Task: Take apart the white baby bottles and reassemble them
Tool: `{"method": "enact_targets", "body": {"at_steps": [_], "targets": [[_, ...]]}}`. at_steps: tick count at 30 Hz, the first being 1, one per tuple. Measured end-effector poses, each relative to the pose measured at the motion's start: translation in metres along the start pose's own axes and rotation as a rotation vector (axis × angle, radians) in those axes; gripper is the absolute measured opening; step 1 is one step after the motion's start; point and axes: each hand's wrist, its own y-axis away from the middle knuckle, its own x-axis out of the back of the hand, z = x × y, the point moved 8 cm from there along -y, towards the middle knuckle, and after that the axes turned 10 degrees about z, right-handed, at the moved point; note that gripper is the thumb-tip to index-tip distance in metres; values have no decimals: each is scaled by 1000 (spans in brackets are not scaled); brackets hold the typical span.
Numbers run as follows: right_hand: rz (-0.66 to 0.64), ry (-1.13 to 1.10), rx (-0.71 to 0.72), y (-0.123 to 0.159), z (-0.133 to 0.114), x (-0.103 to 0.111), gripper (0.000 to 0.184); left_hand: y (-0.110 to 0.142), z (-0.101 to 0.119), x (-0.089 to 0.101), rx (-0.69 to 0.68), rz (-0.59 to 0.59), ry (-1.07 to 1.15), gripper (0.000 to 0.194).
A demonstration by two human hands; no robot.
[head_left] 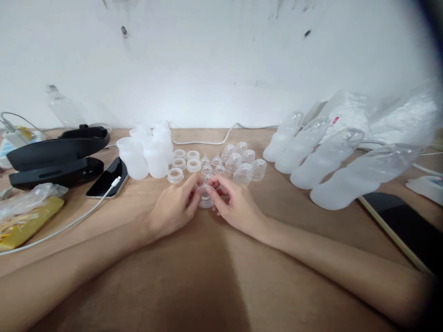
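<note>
My left hand [178, 201] and my right hand [238, 203] meet at the middle of the table. Between their closed thumbs and fingers is a clear round bottle nipple [206, 202], its wide rim showing and much of it covered by the fingertips. Just beyond the hands stand several clear nipples [206, 168] with pointed tips. Whitish collar rings [175, 175] lie to their left, and clear dome caps [242, 173] are grouped to their right.
Frosted bottles [157, 159] stand open-topped at back left; several capped bottles [337, 189] are at right. Phones [109, 180] lie on both sides. A black headset-like device [57, 154], a yellow packet [32, 221], a white cable [81, 216] and plastic bags [349, 115] are around.
</note>
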Motion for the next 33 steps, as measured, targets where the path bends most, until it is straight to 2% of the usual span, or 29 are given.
{"method": "enact_targets", "body": {"at_steps": [5, 8, 11, 15, 17, 19, 23, 25, 26, 28, 30, 31, 33], "targets": [[-16, 31, 5, 0, 2, -2, 7, 1, -1, -3, 2, 5, 16, 3], [-63, -35, -80, 0, 5, -4, 8, 1, -3, -3, 14, 4, 16, 5], [-111, -296, -276, 2, 12, -7, 20, 1, -5, 2, 24, 42, -11, 8], [-189, -745, -650, 11, 25, -21, 33, 2, 1, 9, -37, 74, -138, 13], [-223, -865, -748, 13, 28, -25, 37, 2, 8, 13, -89, 57, -212, 16], [-227, -946, -772, 12, 31, -26, 39, 1, 19, 20, -170, 47, -284, 18], [-203, -1076, -734, 8, 31, -20, 35, 1, 38, 33, -364, 24, -343, 36], [-212, -1107, -724, 8, 30, -17, 34, -2, 39, 41, -433, 60, -330, 38], [-218, -1115, -719, 9, 29, -16, 34, -4, 37, 48, -443, 117, -343, 39], [-231, -1128, -693, 9, 27, -14, 34, -12, 27, 66, -388, 285, -435, 40], [-240, -1139, -657, 9, 24, -12, 36, -18, 12, 84, -268, 431, -580, 44], [-236, -1146, -642, 8, 24, -12, 37, -21, 4, 90, -213, 464, -645, 48], [-222, -1158, -630, 8, 24, -11, 37, -27, -11, 96, -146, 455, -724, 57]]}}
